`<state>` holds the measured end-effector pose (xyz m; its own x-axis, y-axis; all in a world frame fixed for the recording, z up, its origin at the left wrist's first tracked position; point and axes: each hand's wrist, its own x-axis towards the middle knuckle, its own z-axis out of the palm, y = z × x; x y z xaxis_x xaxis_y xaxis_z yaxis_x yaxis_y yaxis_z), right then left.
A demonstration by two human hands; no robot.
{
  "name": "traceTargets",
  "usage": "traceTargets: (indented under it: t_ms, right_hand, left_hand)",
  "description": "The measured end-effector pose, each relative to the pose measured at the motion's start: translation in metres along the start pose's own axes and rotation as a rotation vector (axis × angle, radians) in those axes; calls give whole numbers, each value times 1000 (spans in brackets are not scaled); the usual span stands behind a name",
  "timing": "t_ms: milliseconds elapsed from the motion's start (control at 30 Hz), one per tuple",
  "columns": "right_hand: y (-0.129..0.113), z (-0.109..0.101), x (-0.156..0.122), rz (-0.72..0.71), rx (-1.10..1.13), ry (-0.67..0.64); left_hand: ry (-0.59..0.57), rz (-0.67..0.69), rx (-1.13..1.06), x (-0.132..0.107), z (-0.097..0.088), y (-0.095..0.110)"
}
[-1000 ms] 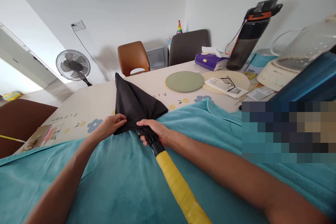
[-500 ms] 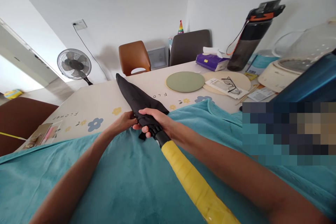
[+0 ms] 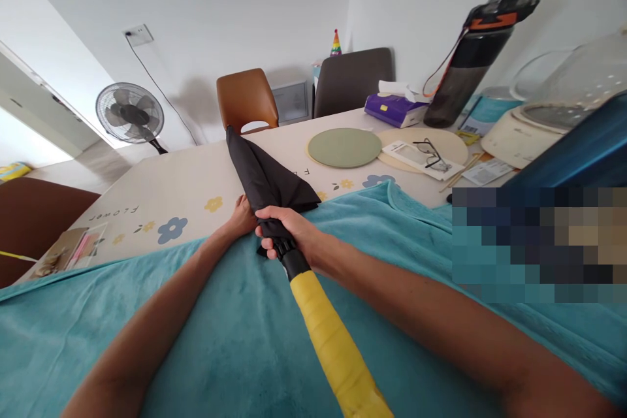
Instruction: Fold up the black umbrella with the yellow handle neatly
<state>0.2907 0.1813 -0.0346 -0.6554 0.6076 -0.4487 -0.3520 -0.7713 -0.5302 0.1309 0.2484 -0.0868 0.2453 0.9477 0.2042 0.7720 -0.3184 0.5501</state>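
A folded umbrella (image 3: pixel 262 176) with a black canopy and a yellow-wrapped handle (image 3: pixel 336 346) slants across the view, its tip pointing away from me. My right hand (image 3: pixel 284 228) is closed around the gathered black cloth just above the handle. At the canopy's left side, my left hand (image 3: pixel 241 217) presses in against the umbrella, its fingertips hidden behind the cloth. A loose fold of the canopy sticks out to the right, beyond my right hand. Beneath both arms lies a teal blanket (image 3: pixel 220 333).
The flower-print table (image 3: pixel 147 189) holds a green round mat (image 3: pixel 344 147), eyeglasses (image 3: pixel 430 155), a purple tissue pack (image 3: pixel 393 108), a dark water bottle (image 3: pixel 470 65) and a cream appliance (image 3: pixel 514 134). Chairs (image 3: pixel 247 99) and a fan (image 3: pixel 130 113) stand beyond.
The umbrella has turned more upright in view, its handle swinging left. Its canopy fold spreads wider on the right. My left hand has slipped farther behind the cloth; my right keeps its grip.
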Motion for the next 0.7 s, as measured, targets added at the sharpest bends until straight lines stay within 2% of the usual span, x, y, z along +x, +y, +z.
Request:
traceTargets:
  t_ms: [100, 167, 233, 300, 400, 467, 567, 633, 700]
  right_hand:
    - [10, -5, 9, -16, -37, 55]
    - [19, -9, 16, -13, -58, 65]
    - [26, -13, 23, -12, -54, 38]
    - [30, -16, 26, -14, -38, 1]
    - [29, -16, 25, -5, -29, -21]
    - [27, -16, 23, 1, -36, -23]
    - [26, -16, 22, -8, -43, -57]
    - [26, -17, 23, -15, -40, -85]
    - [26, -18, 24, -17, -34, -103]
  left_hand:
    - [82, -87, 135, 3, -12, -16]
    - [186, -178, 187, 2, -28, -24]
    - [298, -238, 186, -1, -44, -24]
    - [379, -195, 144, -3, -53, -11]
    - [400, 23, 88, 2, -47, 26]
    - [283, 180, 87, 13, -31, 52]
    - [-60, 392, 202, 38, -1, 80]
    - [-278, 425, 302, 53, 16, 89]
    - [-445, 395, 381, 62, 27, 91]
